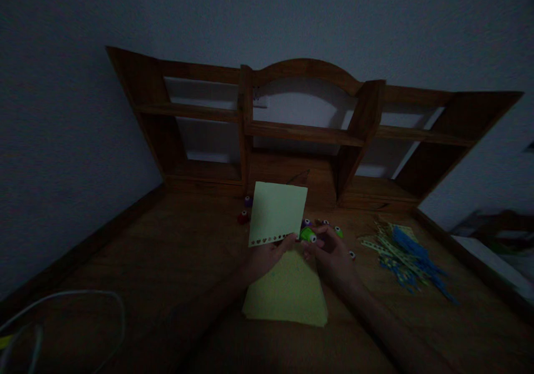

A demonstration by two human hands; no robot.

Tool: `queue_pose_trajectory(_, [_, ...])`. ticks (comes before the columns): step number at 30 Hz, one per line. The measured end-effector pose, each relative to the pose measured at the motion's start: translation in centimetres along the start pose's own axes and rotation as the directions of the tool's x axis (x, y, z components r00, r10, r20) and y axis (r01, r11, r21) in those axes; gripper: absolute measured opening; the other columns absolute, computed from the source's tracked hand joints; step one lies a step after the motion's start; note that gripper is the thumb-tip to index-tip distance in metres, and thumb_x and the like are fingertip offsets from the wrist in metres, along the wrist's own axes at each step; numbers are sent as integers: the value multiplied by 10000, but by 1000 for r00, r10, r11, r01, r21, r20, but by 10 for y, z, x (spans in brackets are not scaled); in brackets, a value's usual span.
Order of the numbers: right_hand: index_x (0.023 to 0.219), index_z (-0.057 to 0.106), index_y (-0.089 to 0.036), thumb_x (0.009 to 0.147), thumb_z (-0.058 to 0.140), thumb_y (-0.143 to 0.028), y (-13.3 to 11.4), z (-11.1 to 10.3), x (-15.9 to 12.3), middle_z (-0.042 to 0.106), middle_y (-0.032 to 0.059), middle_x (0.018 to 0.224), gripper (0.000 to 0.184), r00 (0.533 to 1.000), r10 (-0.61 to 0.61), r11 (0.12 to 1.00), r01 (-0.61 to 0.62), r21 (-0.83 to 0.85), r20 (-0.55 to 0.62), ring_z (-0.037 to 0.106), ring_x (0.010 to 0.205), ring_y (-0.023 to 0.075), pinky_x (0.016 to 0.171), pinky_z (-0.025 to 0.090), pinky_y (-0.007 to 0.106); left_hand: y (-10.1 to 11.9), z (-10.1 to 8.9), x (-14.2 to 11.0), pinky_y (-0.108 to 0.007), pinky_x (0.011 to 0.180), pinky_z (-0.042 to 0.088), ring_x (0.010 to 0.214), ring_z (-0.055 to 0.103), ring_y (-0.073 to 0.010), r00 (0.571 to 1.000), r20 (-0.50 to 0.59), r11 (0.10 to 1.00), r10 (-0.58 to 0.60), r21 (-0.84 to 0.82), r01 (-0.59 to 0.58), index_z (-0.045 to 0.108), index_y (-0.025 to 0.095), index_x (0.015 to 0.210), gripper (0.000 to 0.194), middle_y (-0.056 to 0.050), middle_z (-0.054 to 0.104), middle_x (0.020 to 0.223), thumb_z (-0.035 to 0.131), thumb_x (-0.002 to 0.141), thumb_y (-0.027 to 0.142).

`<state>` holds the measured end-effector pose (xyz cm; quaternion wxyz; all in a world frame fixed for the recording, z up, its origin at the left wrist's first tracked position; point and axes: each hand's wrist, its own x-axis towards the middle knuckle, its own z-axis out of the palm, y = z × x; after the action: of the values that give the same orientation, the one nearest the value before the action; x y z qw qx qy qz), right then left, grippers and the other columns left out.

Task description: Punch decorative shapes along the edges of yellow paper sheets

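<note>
My left hand grips the lower edge of a pale yellow-green paper sheet, which is held up and tilted. A row of small punched shapes, hearts among them, runs along that edge. In my right hand is a small green craft punch with a white round mark, at the sheet's lower right corner. Whether the paper sits inside its slot I cannot tell. Below both hands a stack of yellow paper lies on the wooden desk.
Small punches stand around the sheet: a red punch, a purple punch and several more behind my right hand. Blue and yellow paper strips are heaped at right. A wooden shelf rises behind; a pale cable curls at left.
</note>
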<state>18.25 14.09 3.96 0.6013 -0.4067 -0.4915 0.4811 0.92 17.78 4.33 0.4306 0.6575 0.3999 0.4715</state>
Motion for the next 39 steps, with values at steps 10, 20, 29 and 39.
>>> queue_pose_trajectory(10, [877,510,-240,697,777,-249,1,-1,1,672,-3,855,322,1000,1,1000,-1,24,-1,601,615,133,582,484,275,6,-4,-2,-343,929,450,888,631,-213,988,117,985,98,127,-113,662,189,852,299,-53,703,823,517,859,450])
queue_pose_trajectory(20, [965,546,-235,700,777,-265,2,-3,-1,691,8,763,353,996,52,998,-48,-44,77,597,616,150,616,465,298,10,-7,-6,-310,684,462,674,604,-198,988,112,988,-103,122,90,643,196,683,406,-39,656,671,467,853,520])
queue_pose_trajectory(29, [1004,563,-240,732,752,-279,-1,-3,-1,667,-14,690,333,991,72,997,-71,-19,112,599,618,151,639,441,297,20,-12,-6,-286,629,406,612,557,-180,974,151,978,-166,148,144,608,213,594,476,-16,595,588,416,861,556])
queue_pose_trajectory(39, [1061,564,-235,781,702,-309,-5,-1,-1,682,13,747,321,993,54,998,-50,-37,106,629,691,172,712,465,335,10,-8,-2,-270,609,402,575,513,-153,947,183,961,-263,132,242,565,197,637,510,10,519,582,364,849,615])
